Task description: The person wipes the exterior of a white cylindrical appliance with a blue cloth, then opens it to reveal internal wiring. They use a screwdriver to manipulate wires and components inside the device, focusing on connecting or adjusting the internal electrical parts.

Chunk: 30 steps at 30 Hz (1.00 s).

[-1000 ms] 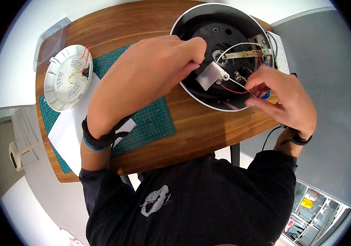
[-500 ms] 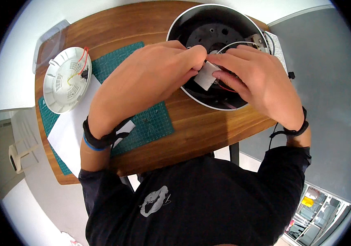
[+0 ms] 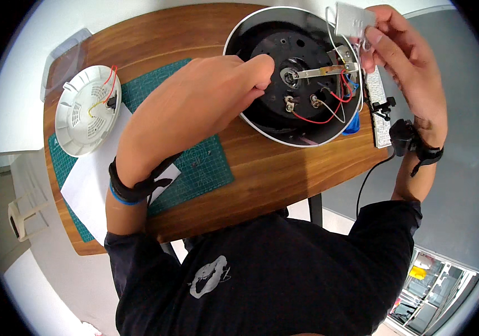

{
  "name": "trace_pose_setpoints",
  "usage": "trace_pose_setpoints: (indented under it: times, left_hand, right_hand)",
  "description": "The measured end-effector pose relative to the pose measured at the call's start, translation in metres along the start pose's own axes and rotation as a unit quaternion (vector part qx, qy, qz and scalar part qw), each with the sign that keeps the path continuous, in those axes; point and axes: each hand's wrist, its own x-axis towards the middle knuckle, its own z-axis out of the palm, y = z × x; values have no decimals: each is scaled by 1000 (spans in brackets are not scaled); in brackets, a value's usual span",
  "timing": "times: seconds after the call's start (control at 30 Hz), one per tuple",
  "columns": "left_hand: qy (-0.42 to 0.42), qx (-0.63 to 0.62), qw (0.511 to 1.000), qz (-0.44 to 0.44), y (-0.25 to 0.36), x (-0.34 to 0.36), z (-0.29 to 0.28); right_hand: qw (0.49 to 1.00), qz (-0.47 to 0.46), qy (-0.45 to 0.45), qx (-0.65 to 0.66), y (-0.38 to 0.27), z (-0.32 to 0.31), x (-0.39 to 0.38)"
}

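Note:
A round black housing with a white rim [image 3: 249, 38] stands at the table's far side, bottom up by its look. Inside are red and blue wires, screw terminals and a flat metal strip [image 3: 321, 72] running from the centre to the right wall. My right hand [image 3: 405, 53] is raised past the housing's upper right edge, pinching a small silver metal plate [image 3: 354, 20] with a thin pale wire on it. Over the housing's left part, my left hand [image 3: 231, 84] is closed near the centre; its fingertips are hidden, so I cannot make out what they hold.
At the left, a white vented round cover [image 3: 82, 126] with red and yellow wires rests partly on white paper [image 3: 91, 187] and a green cutting mat [image 3: 208, 162]. Right of the housing lie a white strip-like object [image 3: 382, 131], a black clip [image 3: 384, 106] and something blue [image 3: 352, 126].
My right hand has moved up and right with the metal plate, out of the housing, uncovering the wires and metal strip inside. My left hand stays nearly where it was.

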Motion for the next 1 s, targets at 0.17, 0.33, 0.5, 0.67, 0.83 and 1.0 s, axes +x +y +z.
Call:
trace_pose_setpoints:
  times: [0.17, 0.33, 0.5, 0.67, 0.83, 1.0]
  left_hand:
    - [-14, 6, 999, -28, 5, -2, -3]
    - [-13, 4, 1000, -21, 5, 0, -2]
    - [-11, -7, 999, -34, 7, -1, -2]
    - [-2, -14, 1000, -26, 5, 0, -1]
    - [2, -3, 999, -37, 5, -2, 0]
    - [5, 0, 999, -32, 6, -3, -2]
  right_hand:
    - [989, 22, 142, 26, -16, 12, 2]
    - [976, -81, 201, 0, -11, 18, 4]
    - [956, -166, 199, -134, 22, 6, -12]
    - [895, -315, 235, -211, 24, 14, -7]
    - [946, -222, 234, -11, -9, 31, 8]
    - [973, -164, 159, -12, -32, 33, 15]
